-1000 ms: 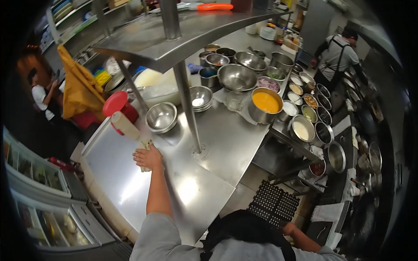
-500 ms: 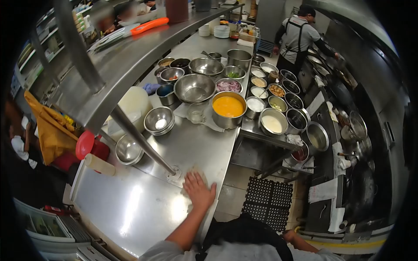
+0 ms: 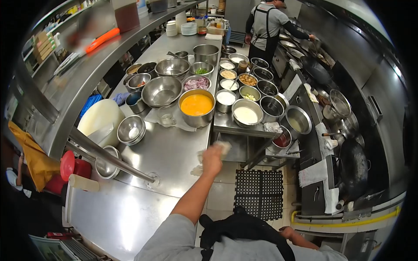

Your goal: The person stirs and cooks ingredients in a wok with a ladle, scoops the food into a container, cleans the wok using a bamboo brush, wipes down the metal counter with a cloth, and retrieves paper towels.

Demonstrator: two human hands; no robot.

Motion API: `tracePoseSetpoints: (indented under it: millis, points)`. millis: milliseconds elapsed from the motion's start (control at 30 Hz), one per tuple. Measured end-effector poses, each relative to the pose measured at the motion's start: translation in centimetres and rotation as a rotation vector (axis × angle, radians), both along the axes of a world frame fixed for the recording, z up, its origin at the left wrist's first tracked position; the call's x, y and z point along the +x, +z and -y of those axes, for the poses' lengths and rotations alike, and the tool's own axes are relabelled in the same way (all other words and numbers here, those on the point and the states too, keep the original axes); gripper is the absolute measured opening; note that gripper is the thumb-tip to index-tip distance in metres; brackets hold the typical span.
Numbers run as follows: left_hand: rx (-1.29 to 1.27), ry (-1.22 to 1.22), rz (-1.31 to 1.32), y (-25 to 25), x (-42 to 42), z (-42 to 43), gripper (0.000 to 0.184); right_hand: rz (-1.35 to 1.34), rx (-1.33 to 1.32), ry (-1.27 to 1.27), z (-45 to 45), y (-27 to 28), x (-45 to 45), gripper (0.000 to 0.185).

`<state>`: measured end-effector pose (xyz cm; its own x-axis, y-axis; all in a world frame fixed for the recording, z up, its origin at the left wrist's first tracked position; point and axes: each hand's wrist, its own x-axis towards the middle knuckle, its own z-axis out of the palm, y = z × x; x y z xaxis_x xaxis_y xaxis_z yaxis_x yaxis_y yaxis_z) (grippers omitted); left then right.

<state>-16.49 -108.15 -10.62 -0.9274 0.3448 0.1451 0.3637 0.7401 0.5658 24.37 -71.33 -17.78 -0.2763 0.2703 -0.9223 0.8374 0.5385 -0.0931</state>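
Note:
My left hand point(image 3: 212, 162) is closed on a pale cloth point(image 3: 225, 148) at the right edge of the steel counter point(image 3: 170, 178). Parts of the cloth show on both sides of the fist, and its outline is blurred. Beyond the hand stands a steel pot of orange liquid point(image 3: 197, 105), resting on a crumpled white sheet with a small clear glass cup point(image 3: 166, 120). Low at my right side is my right hand point(image 3: 286, 232), away from the counter; its fingers are mostly hidden.
Steel bowls point(image 3: 162, 91) and a bowl of sliced onion point(image 3: 197, 83) crowd the far counter. A slanted metal post point(image 3: 111, 158) supports the overhead shelf point(image 3: 93, 61). Pots of ingredients point(image 3: 247, 112) line a lower stand. A co-worker point(image 3: 267, 26) stands at the stove; a black mat point(image 3: 259, 193) covers floor.
My left hand has gone from lying flat on the counter to gripping the cloth at its right edge, farther forward. The view has shifted. My right hand stays low at my side.

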Motion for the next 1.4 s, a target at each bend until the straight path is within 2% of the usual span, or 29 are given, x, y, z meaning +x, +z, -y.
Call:
tracePoseSetpoints:
  millis: [33,67,100,133,200,267,400,467,500,567,600,667,700,767,800,867,900,967,1000,1067,1100,1133,1167,1200,1267,1333,1400]
  points:
    - [0.125,-0.096,0.026,-1.6,1.5,-0.9,0.046,-0.102,-0.068,0.445,-3.4,-3.9,1.7,0.056]
    - [0.250,-0.190,0.054,-2.3,3.3,-1.4,0.048,-0.206,-0.135,0.891,-3.4,-3.2,1.6,0.055]
    - [0.245,-0.191,0.056,-2.9,4.1,-1.5,0.048,-0.069,-0.056,0.431,-3.6,-2.6,1.1,0.055]
    - [0.310,-0.229,0.117,-1.8,5.3,-1.2,0.050,-0.041,0.074,-0.056,-1.6,1.4,-1.1,0.055]
    - [0.358,-0.272,0.195,1.0,6.9,0.3,0.052,-0.182,0.104,-0.184,-3.9,-0.9,-0.4,0.057]
    - [0.466,-0.137,0.097,4.9,5.6,3.4,0.052,-0.158,0.108,-0.132,-4.1,-0.3,-1.5,0.054]
    - [0.066,0.152,-0.199,10.3,1.6,11.7,0.050,-0.138,0.124,-0.124,-4.6,-2.6,-3.3,0.043]
    - [-0.145,0.278,-0.185,12.0,-0.3,15.1,0.046,-0.088,-0.003,0.209,-5.1,-4.7,-4.6,0.040]
    - [-0.160,0.276,-0.166,11.5,0.3,16.4,0.046,-0.133,-0.026,0.429,-6.5,-7.8,-4.7,0.037]
    - [-0.354,0.374,-0.244,10.6,0.1,17.4,0.044,-0.200,-0.004,0.423,-6.0,-10.1,-5.6,0.031]
    - [-0.359,0.358,-0.243,11.1,0.7,17.1,0.044,-0.206,0.043,0.202,-4.4,-10.0,-7.0,0.029]
    - [-0.092,0.237,-0.451,13.1,3.9,16.3,0.047,-0.413,0.076,0.055,-1.7,-9.5,-7.7,0.029]
    - [-0.029,0.239,-0.521,14.0,4.9,16.1,0.048,-0.409,0.077,0.041,-0.2,-8.4,-8.8,0.029]
    - [0.092,0.252,-0.658,16.1,7.0,16.5,0.048,-0.181,0.077,0.229,3.0,-5.1,-10.9,0.044]
    - [0.051,0.331,-0.808,17.6,8.0,16.9,0.048,-0.177,0.078,0.219,4.1,-5.1,-11.3,0.044]
    - [0.014,0.511,-1.048,20.4,9.4,18.2,0.052,-0.409,0.077,0.508,5.6,-5.5,-12.4,0.045]
    - [0.015,0.609,-1.139,21.5,9.8,19.0,0.056,-0.405,0.071,0.507,6.6,-5.1,-13.4,0.045]
    - [0.192,0.861,-1.034,23.1,10.0,20.3,0.060,-0.270,0.022,0.468,8.9,-4.0,-16.3,0.049]
    - [0.175,0.861,-1.038,23.8,9.7,21.3,0.060,-0.270,0.007,0.475,10.0,-3.7,-17.5,0.049]
    - [0.800,0.803,-0.679,25.3,8.5,23.1,0.057,-0.487,-0.008,0.672,12.1,-3.1,-20.7,0.045]
    - [0.904,0.678,-0.719,25.4,7.2,23.4,0.045,-0.702,-0.080,0.637,14.0,-3.1,-23.1,0.043]
    - [0.929,0.764,-0.330,24.1,5.5,28.3,0.033,-0.920,-0.186,0.629,16.4,-3.0,-27.1,0.041]
    - [1.146,0.694,-0.261,23.5,4.2,28.1,0.021,-1.029,-0.256,0.598,18.6,-1.9,-29.8,0.038]
    - [1.201,0.597,-0.212,24.8,4.5,26.0,0.021,-1.141,-0.328,0.566,20.9,-0.3,-32.5,0.036]
    - [1.233,0.765,-0.228,25.1,4.3,25.3,0.022,-0.946,-0.718,0.302,25.3,5.3,-38.1,0.042]
    - [1.213,0.773,-0.269,25.2,4.2,24.7,0.022,-0.959,-0.827,0.341,29.5,7.6,-43.8,0.053]
    - [1.198,0.835,-0.328,25.6,4.3,23.9,0.021,-0.774,-0.930,0.183,33.5,10.2,-49.4,0.065]
